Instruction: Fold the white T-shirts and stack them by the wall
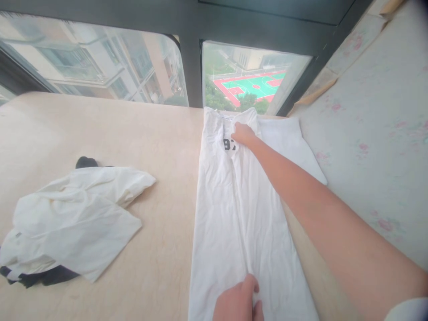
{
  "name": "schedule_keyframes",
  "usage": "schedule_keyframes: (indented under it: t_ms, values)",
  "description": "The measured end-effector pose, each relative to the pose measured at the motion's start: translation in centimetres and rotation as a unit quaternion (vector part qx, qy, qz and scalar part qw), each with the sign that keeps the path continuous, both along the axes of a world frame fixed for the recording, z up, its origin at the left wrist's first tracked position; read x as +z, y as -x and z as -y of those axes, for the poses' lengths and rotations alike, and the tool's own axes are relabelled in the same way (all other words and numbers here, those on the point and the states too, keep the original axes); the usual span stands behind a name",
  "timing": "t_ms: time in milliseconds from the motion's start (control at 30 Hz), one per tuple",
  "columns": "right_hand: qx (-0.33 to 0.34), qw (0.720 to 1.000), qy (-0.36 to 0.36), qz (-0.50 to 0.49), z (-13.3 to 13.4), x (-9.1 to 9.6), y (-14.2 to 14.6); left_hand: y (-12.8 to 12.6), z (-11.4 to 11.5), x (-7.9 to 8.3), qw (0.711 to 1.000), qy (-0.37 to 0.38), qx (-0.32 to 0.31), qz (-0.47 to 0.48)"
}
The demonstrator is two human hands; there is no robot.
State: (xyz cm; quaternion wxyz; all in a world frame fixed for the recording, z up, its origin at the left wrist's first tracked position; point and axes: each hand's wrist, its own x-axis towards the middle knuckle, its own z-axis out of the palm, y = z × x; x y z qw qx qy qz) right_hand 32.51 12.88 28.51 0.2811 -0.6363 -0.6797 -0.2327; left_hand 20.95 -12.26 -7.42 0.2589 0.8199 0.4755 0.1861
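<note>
A white T-shirt (pixel 216 218) with dark printed characters lies stretched lengthwise on the pale sill, its far end by the window. At that far end, my right hand (pixel 244 133) pinches the cloth beside the print. Nearer to me, my left hand (pixel 236 301) has its fingers closed on the fabric, at the lower end of a long crease between both hands. A white sleeve-like part (pixel 284 138) spreads out flat to the right, beyond my right forearm. The shirt's near end runs out of view.
On the left of the sill (pixel 163 147) lies a crumpled pile of white clothing (pixel 83 218), with dark cloth (pixel 62 275) showing underneath. A dark window frame (pixel 192 67) borders the far side. A flower-patterned wall (pixel 377 147) rises close on the right.
</note>
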Motion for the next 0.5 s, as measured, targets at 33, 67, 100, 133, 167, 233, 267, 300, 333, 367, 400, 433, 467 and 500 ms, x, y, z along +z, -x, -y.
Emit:
schedule_keyframes:
  t_ms: [33, 67, 100, 133, 167, 233, 267, 300, 333, 367, 400, 433, 467, 500]
  values:
    - [-0.016, 1.0, 0.001, 0.014, 0.2, 0.0, 0.0, 0.0, 0.1, 0.3, 1.0, 0.006, -0.002, 0.004]
    - [-0.03, 0.999, 0.004, 0.03, 0.4, -0.1, 0.0, 0.1, 0.2, 0.6, 1.0, 0.007, -0.001, 0.004]
    - [-0.041, 0.998, 0.009, 0.045, 0.5, -0.2, 0.1, 0.1, 0.3, 0.8, 1.0, 0.007, -0.001, 0.003]
    - [-0.047, 0.997, 0.013, 0.058, 0.6, -0.4, 0.3, 0.1, 0.4, 0.9, 1.0, 0.004, -0.001, 0.0]
    - [-0.05, 0.996, 0.017, 0.068, 0.7, -0.6, 0.4, 0.1, 0.5, 0.9, 1.0, -0.002, 0.0, -0.002]
    - [-0.051, 0.995, 0.022, 0.077, 0.8, -0.9, 0.7, 0.0, 0.7, 0.9, 1.0, -0.016, 0.001, 0.0]
    - [-0.048, 0.996, 0.021, 0.075, 0.8, -0.9, 0.8, 0.0, 0.8, 0.8, 1.0, -0.023, 0.0, 0.003]
    - [-0.043, 0.997, 0.015, 0.067, 0.8, -0.9, 0.9, 0.1, 0.9, 0.6, 1.0, -0.03, 0.0, 0.006]
    - [-0.036, 0.998, 0.005, 0.054, 0.9, -0.8, 0.9, 0.1, 0.9, 0.5, 0.999, -0.034, 0.001, 0.007]
    - [-0.027, 0.999, -0.013, 0.038, 0.9, -0.7, 0.8, 0.1, 1.0, 0.3, 0.999, -0.037, 0.001, 0.008]
    - [-0.016, 0.999, -0.034, 0.021, 0.9, -0.5, 0.8, 0.2, 1.0, 0.1, 0.999, -0.04, 0.005, 0.007]
    - [-0.006, 0.999, -0.053, 0.007, 0.9, -0.4, 0.7, 0.3, 1.1, -0.1, 0.999, -0.042, 0.011, 0.005]
    - [0.001, 0.998, -0.064, 0.001, 0.9, -0.4, 0.6, 0.4, 1.0, -0.2, 0.999, -0.046, 0.018, 0.001]
    - [0.004, 0.998, -0.063, 0.003, 0.8, -0.4, 0.5, 0.5, 1.0, -0.4, 0.998, -0.052, 0.024, -0.006]
